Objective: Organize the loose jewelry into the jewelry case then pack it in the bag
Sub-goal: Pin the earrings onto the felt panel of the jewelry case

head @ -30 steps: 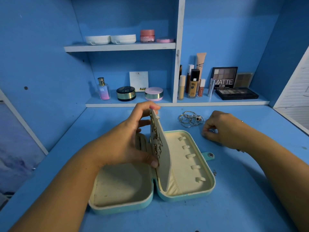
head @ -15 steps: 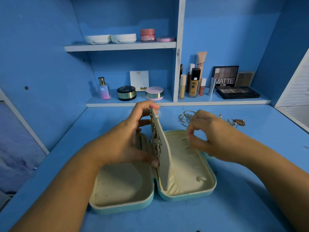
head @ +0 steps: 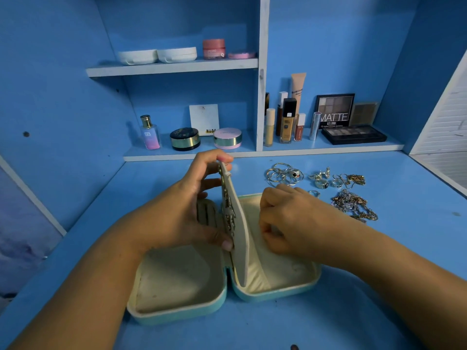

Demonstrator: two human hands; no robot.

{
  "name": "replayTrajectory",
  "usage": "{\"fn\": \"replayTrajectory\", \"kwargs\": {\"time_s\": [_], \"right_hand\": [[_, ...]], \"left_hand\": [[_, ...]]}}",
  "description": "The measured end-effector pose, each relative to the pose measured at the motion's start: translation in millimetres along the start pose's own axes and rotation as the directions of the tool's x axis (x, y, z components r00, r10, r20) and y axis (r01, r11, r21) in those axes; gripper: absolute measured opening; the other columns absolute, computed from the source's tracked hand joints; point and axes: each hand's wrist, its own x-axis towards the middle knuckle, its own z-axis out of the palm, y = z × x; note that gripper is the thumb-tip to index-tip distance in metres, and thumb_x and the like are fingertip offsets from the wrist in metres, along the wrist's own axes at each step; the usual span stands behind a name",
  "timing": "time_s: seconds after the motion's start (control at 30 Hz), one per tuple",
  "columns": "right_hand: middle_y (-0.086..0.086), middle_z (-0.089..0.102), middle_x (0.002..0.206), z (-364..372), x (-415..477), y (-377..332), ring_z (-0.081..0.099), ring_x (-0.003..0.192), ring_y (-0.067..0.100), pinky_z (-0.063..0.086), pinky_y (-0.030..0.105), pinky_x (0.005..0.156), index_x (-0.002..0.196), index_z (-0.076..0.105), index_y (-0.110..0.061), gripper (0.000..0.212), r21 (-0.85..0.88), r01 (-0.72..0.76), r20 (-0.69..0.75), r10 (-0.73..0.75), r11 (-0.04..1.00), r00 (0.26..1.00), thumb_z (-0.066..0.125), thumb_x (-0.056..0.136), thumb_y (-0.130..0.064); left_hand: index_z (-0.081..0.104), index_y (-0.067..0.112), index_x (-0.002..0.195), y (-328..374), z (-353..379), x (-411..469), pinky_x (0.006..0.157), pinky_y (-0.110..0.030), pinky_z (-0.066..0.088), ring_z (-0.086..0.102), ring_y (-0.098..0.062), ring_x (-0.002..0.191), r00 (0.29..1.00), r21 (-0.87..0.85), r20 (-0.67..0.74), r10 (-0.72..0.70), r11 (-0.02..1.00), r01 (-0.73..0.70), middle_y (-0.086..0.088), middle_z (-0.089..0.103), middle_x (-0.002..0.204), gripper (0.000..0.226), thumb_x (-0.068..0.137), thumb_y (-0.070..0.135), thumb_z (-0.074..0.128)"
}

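Two hands, one jewelry case — two white compacts, one pink jar, one perfume bottle

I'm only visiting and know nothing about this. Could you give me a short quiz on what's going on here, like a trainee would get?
1. True or false: the jewelry case is closed.
2. The left hand grips: A) the case's middle flap; B) a perfume bottle; C) a necklace chain.
3. Fill in: the loose jewelry lies outside the case, on the person's ____ side.
Key: 1 false; 2 A; 3 right.
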Motion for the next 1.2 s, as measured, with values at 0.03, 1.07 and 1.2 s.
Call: {"fn": "replayTrajectory", "kwargs": {"time_s": [0.03, 1.07, 1.2], "right_hand": [[-0.001, 0.054, 0.085, -2, -1, -1, 0.051, 0.069, 0.015, 0.049, 0.027, 0.065, 0.069, 0.064, -0.015, 0.019, 0.091, -0.038, 0.02, 0.036, 0.995, 0.999, 0.049, 0.081, -0.021], [-0.007, 0.061, 0.073, -5, -9, -19, 0.048, 0.063, 0.001, 0.045, 0.022, 0.061, 0.084, 0.061, -0.021, 0.009, 0.647, -0.247, 0.22, 0.134, 0.721, 0.966, 0.061, 0.092, -0.026], [-0.006, 0.062, 0.074, -5, -9, -19, 0.048, 0.062, 0.001, 0.045, 0.023, 0.061, 0.084, 0.062, -0.021, 0.009, 0.624, -0.25, 0.22, 0.14, 0.74, 0.965, 0.061, 0.091, -0.027]], "left_hand": [[0.025, 0.049, 0.128, 0, 0, 0, 0.107, -0.033, 0.04, 0.042, 0.002, 0.132, 1.0, -0.001, -0.001, 0.001, 1.0, -0.001, 0.025, 0.037, 0.139, 0.105, 0.052, 0.03, 0.094], [0.025, 0.045, 0.128, 3, 1, 0, 0.099, -0.035, 0.047, 0.041, 0.004, 0.129, 1.0, -0.047, -0.003, -0.009, 0.999, 0.009, 0.024, 0.036, 0.137, 0.105, 0.048, 0.029, 0.092], [0.024, 0.038, 0.131, 1, 1, 1, 0.096, -0.025, 0.047, 0.04, 0.003, 0.131, 1.0, -0.049, 0.006, -0.009, 0.999, 0.01, 0.021, 0.035, 0.137, 0.107, 0.05, 0.025, 0.092]]}}
